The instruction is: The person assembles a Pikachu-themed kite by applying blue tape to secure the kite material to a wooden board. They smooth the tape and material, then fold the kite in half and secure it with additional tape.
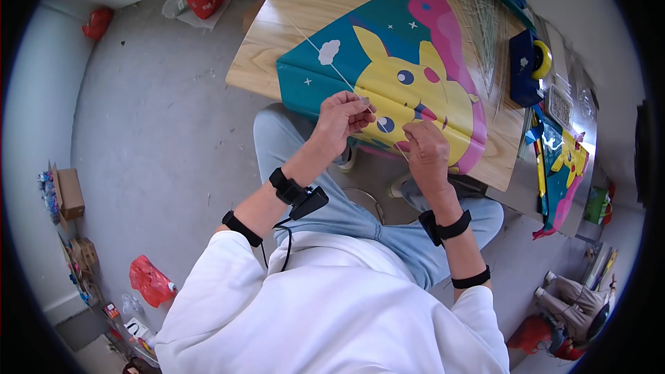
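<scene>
A kite sail [388, 41] of teal, yellow and pink cloth, printed with a yellow cartoon animal, lies on the wooden table and hangs over its near edge. Slanting across it is a thin white rod [341, 75]. My left hand [339, 119] pinches this rod between thumb and fingers, just above the sail. To the right, my right hand [426, 151] is closed with its fingertips together by the rod's near end. Whether its fingers grip the rod, the cloth or something small is hidden.
Bundled thin rods [488, 41] lie at the table's [253, 62] right side, beside a blue tape dispenser [524, 69] with yellow tape. Farther right, a second printed kite [564, 166] hangs near a small tray [560, 106]. A red bag [151, 282] and a cardboard box [69, 194] are on the left.
</scene>
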Demonstrator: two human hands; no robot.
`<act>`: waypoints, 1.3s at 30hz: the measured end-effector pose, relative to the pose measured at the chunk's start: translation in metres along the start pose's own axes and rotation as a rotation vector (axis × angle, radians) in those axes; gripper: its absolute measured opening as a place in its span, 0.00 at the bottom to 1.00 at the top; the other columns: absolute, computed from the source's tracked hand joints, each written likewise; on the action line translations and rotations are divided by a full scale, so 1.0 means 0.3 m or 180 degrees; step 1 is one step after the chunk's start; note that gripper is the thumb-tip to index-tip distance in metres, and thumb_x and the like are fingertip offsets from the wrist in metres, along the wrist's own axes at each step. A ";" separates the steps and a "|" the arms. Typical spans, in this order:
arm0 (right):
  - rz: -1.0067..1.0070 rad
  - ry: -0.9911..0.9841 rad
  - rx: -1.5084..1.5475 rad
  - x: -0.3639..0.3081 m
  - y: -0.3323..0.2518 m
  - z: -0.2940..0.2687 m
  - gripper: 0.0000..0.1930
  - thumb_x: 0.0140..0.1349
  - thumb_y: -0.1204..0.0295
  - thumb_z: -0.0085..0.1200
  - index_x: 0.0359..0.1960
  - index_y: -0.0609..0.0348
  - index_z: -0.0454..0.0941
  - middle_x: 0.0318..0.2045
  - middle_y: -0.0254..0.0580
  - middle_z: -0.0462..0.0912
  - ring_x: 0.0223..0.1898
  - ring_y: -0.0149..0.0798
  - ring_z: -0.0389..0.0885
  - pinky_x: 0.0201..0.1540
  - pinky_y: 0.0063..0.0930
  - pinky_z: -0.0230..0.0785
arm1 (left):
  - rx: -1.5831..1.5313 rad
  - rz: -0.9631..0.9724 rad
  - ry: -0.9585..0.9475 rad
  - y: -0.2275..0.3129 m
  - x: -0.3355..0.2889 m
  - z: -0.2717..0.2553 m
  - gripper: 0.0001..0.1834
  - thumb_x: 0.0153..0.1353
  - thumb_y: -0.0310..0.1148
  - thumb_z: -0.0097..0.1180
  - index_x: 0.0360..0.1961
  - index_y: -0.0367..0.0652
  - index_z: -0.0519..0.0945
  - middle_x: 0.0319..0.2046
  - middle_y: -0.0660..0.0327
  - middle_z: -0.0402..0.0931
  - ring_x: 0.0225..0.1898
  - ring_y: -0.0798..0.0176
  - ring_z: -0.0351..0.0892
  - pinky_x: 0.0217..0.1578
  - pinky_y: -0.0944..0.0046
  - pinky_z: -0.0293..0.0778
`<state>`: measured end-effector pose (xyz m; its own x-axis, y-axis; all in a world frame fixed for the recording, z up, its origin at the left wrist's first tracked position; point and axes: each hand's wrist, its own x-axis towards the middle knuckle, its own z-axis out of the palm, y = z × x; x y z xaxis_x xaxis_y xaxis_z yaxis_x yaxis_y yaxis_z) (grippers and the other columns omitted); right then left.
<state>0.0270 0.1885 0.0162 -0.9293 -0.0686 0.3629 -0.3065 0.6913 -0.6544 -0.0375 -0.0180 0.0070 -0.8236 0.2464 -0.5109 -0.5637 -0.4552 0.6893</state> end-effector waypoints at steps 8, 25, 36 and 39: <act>0.0290 0.0007 0.0159 0.020 -0.086 0.049 0.06 0.56 0.82 0.58 0.35 0.63 0.81 0.28 0.48 0.78 0.32 0.51 0.80 0.35 0.40 0.72 | -0.0232 -0.0072 -0.0088 -0.014 -0.019 0.031 0.04 0.66 0.28 0.59 0.34 0.43 0.77 0.34 0.57 0.84 0.34 0.65 0.85 0.38 0.66 0.81; -0.0100 0.0623 -0.0309 0.251 0.137 0.134 0.03 0.56 0.78 0.60 0.32 0.58 0.83 0.28 0.45 0.79 0.33 0.50 0.80 0.37 0.40 0.72 | 0.3941 0.2293 0.0655 0.042 -0.004 -0.199 0.08 0.62 0.29 0.62 0.41 0.38 0.81 0.39 0.59 0.83 0.41 0.61 0.82 0.45 0.59 0.76; -0.0432 -0.0536 -0.0944 0.112 -0.071 0.282 0.32 0.65 0.61 0.55 0.67 0.65 0.65 0.67 0.53 0.67 0.71 0.52 0.61 0.73 0.51 0.49 | 0.5847 0.2905 -0.0331 0.105 -0.027 -0.217 0.23 0.66 0.30 0.54 0.62 0.41 0.73 0.67 0.59 0.67 0.72 0.57 0.59 0.73 0.43 0.44; -0.0421 -0.0651 -0.0976 0.089 -0.077 0.320 0.35 0.66 0.55 0.54 0.68 0.66 0.64 0.69 0.53 0.64 0.73 0.51 0.57 0.74 0.51 0.45 | 0.5924 0.3012 -0.0508 0.113 -0.003 -0.200 0.23 0.68 0.32 0.52 0.63 0.41 0.73 0.68 0.59 0.66 0.72 0.57 0.59 0.73 0.43 0.42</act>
<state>-0.0104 0.1016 -0.0227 -0.9173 -0.2921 0.2707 -0.3794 0.8477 -0.3709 -0.0521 -0.0850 0.0000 -0.7695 0.6088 0.1931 0.6378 0.7165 0.2825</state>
